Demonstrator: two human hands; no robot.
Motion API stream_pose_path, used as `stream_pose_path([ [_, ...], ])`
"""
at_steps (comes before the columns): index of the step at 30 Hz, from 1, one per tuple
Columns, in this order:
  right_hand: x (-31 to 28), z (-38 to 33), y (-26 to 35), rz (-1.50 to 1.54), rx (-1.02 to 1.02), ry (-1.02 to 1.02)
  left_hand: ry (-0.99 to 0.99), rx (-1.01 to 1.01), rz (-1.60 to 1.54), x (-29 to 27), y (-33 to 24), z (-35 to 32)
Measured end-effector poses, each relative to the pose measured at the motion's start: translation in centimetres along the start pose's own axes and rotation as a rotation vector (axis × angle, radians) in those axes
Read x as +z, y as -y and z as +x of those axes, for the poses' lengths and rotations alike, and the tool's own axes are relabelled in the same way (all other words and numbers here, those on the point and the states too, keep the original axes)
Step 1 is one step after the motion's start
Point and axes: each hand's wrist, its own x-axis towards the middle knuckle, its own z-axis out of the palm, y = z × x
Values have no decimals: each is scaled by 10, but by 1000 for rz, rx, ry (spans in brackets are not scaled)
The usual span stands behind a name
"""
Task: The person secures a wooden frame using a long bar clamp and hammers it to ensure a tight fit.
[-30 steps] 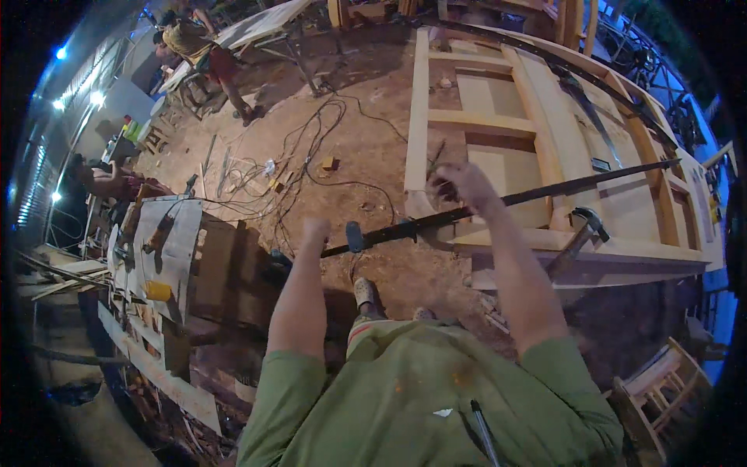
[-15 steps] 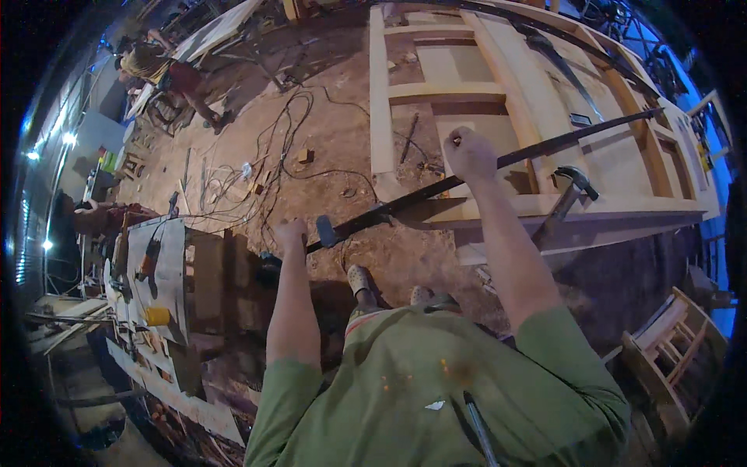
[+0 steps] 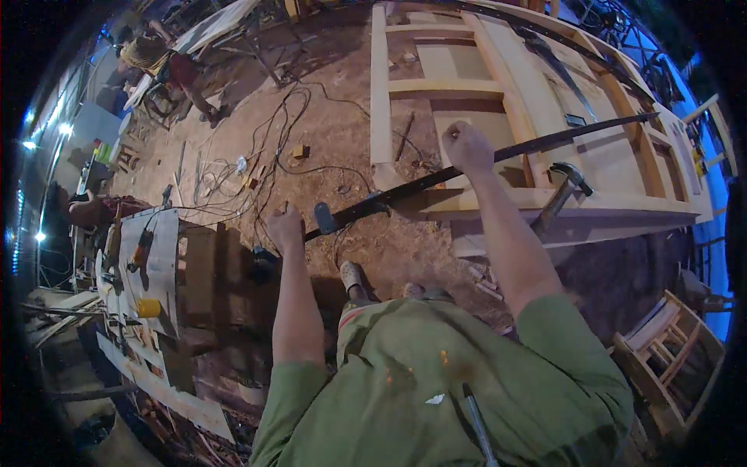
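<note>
I hold a long dark bar clamp (image 3: 545, 144) level in front of me, over a dirt floor. My right hand (image 3: 467, 146) is closed around the bar near its middle. My left hand (image 3: 285, 229) grips the near end, just left of the clamp's dark head (image 3: 324, 218). The bar's far end reaches over a large pale wooden door frame (image 3: 498, 78) lying flat on the ground. A hammer (image 3: 562, 194) leans against the near rail of that frame, right of my right forearm.
A cluttered workbench (image 3: 159, 265) with tools and a yellow cup stands at my left. Cables (image 3: 264, 140) trail across the dirt. Another person (image 3: 167, 66) bends over a bench far left. A wooden chair (image 3: 669, 342) stands at right.
The view has shifted so the door frame and bench sit further left and closer. Both hands keep hold of the clamp, which has swung a little toward the frame.
</note>
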Motion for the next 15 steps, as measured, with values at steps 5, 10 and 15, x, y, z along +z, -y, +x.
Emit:
stream_pose_path([
  [5,5,-1,-16,9,-23,-13,29,-57,-202,-23,-49,-47],
  [10,10,7,-22,-21,-19,19,-88,73,-177,-4,-24,-21],
  [15,0,18,-33,508,-40,173,-47,-33,-274,-4,-30,-33],
])
